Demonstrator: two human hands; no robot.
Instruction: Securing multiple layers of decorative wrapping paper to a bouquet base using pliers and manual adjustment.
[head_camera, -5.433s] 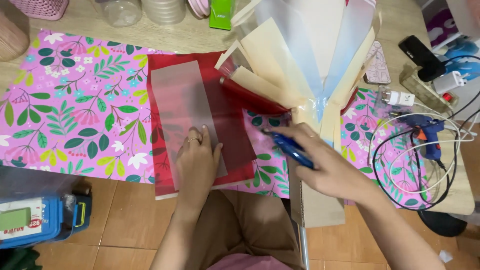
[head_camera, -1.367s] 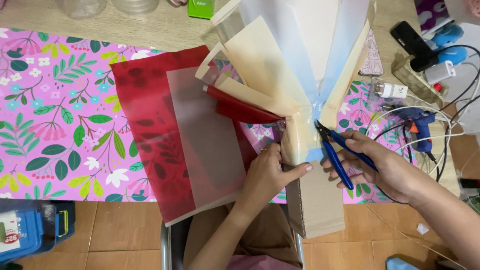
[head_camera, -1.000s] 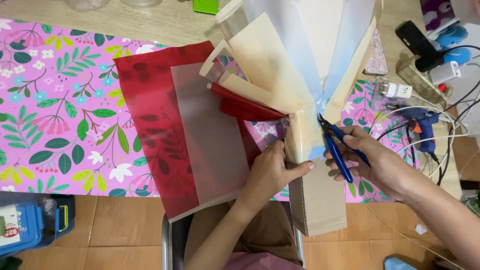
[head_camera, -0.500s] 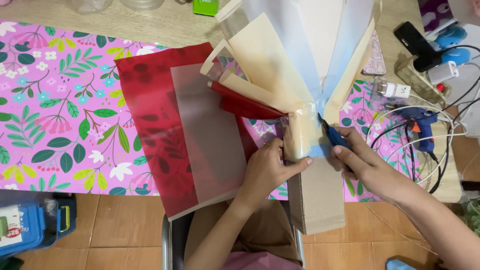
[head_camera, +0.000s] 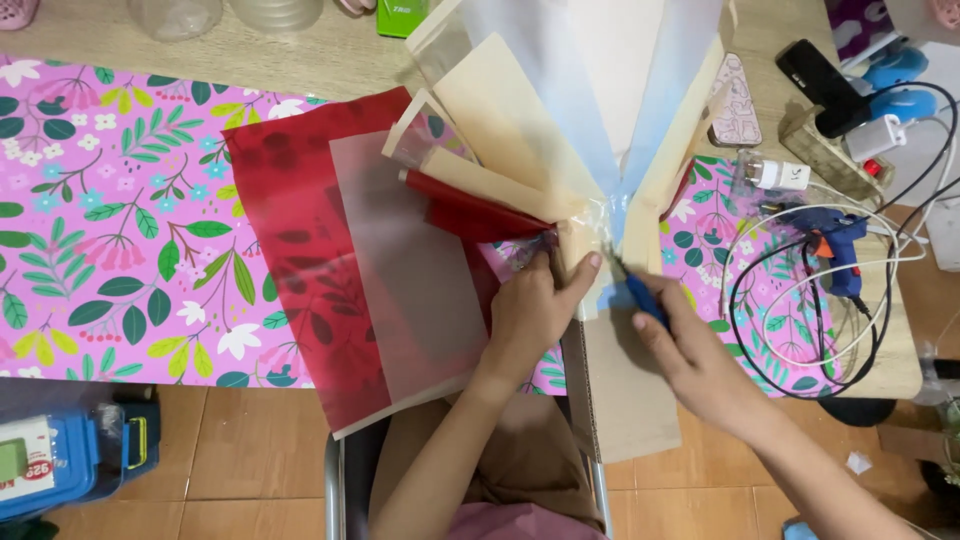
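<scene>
While left hand (head_camera: 530, 310) pinches gathered neck of paper bouquet wrap (head_camera: 590, 225) at table edge, right hand (head_camera: 690, 350) grips blue scissors (head_camera: 640, 295) at same spot. Step: trimming neck. Next cut needs steady pinch.

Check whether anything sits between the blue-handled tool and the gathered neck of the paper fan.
Nothing visible does. The right hand has the blue-handled tool right at the taped neck of the paper fan, and the left hand grips beside it, thumb clear.
</scene>
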